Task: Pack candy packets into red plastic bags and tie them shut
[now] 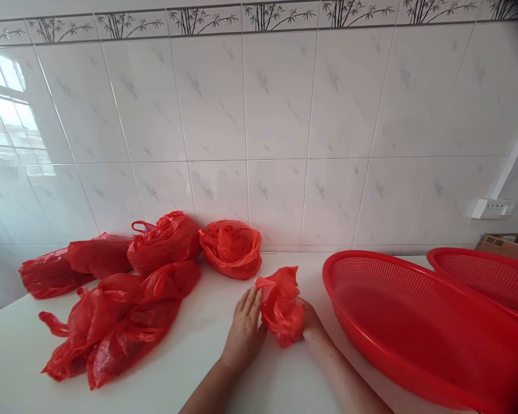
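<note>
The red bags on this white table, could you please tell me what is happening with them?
A person has one crumpled red bag between two bare hands. The left hand touches its left side; the right hand is at its other side, partly hidden. More red bags lie in a group to the left on the white table, and a rounded one sits near the tiled wall. Two red baskets stand to the right.

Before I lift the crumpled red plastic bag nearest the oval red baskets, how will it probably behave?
The crumpled red plastic bag probably folds easily, since its thin film is wrinkled. Its glossy surface may slip slightly. Weight I cannot judge; its inside is hidden.
</note>
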A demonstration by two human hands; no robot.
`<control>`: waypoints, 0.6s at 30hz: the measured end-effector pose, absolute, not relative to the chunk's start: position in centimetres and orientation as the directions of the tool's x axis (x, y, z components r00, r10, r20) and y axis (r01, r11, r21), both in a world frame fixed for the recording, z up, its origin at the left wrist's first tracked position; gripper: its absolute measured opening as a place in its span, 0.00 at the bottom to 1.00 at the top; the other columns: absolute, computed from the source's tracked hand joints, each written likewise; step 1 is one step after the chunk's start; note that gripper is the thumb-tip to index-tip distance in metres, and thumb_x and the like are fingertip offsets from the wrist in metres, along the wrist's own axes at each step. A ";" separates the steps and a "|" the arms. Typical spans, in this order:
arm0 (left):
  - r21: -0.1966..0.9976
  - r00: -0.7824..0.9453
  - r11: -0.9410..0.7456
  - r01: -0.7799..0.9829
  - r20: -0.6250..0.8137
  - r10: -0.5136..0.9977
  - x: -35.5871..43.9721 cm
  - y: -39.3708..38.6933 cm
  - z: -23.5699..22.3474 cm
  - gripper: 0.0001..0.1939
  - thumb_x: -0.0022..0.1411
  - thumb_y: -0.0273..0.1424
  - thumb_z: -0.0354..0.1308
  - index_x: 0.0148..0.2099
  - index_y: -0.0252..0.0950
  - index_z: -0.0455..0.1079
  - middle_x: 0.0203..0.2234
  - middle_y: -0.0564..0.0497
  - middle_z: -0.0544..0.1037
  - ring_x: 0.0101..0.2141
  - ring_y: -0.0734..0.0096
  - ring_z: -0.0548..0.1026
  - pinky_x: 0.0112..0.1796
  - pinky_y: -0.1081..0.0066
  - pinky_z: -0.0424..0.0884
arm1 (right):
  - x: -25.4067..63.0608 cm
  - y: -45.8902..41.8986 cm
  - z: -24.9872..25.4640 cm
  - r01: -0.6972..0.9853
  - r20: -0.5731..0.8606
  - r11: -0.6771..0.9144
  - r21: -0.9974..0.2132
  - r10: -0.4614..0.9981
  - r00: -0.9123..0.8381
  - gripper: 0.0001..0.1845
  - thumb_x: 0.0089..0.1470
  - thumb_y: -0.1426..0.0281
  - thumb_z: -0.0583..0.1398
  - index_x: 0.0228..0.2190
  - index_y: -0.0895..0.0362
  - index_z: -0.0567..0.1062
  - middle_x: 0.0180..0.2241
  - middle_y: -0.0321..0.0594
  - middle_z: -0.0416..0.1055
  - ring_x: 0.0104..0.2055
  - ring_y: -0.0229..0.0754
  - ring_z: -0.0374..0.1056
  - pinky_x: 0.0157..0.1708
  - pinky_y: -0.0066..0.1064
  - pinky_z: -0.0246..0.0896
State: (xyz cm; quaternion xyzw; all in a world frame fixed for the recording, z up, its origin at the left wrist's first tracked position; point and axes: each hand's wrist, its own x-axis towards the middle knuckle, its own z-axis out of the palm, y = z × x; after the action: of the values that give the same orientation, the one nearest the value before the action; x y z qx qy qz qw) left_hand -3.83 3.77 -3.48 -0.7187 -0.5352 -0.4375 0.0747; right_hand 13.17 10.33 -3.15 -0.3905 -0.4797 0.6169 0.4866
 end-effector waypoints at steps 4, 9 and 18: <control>0.514 -0.263 -0.231 0.826 0.714 0.649 -6.2 4.4 -3.6 0.34 0.61 0.25 0.49 0.67 0.34 0.44 0.64 0.37 0.53 0.63 0.51 0.51 0.57 0.46 0.54 | 14.9 11.3 -2.9 -0.283 0.004 -0.023 -0.959 0.996 -0.092 0.06 0.40 0.67 0.58 0.25 0.55 0.68 0.21 0.31 0.66 0.21 0.35 0.61 0.20 0.27 0.54; 0.660 -0.454 -0.145 0.737 0.642 0.618 -7.8 4.3 -3.1 0.26 0.66 0.30 0.44 0.65 0.36 0.51 0.60 0.39 0.60 0.61 0.54 0.57 0.56 0.48 0.58 | 15.9 11.5 -2.7 -0.298 0.038 0.022 -0.954 0.998 -0.047 0.08 0.43 0.65 0.56 0.28 0.55 0.69 0.25 0.35 0.70 0.24 0.39 0.65 0.22 0.29 0.59; 0.693 -0.391 -0.247 0.678 0.624 0.677 -6.0 3.9 -2.7 0.18 0.57 0.24 0.50 0.48 0.39 0.71 0.44 0.46 0.75 0.44 0.62 0.74 0.45 0.63 0.70 | 12.6 7.1 -0.6 0.556 0.806 0.679 -0.480 0.591 -0.025 0.22 0.57 0.64 0.54 0.52 0.57 0.64 0.55 0.50 0.60 0.59 0.52 0.54 0.56 0.49 0.51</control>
State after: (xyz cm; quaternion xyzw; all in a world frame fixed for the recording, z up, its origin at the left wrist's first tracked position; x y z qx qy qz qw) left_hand -5.96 3.95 -2.75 -0.5517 -0.6138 -0.5647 0.0006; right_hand 12.60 7.09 -0.64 -0.4005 -0.7157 0.0155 0.5720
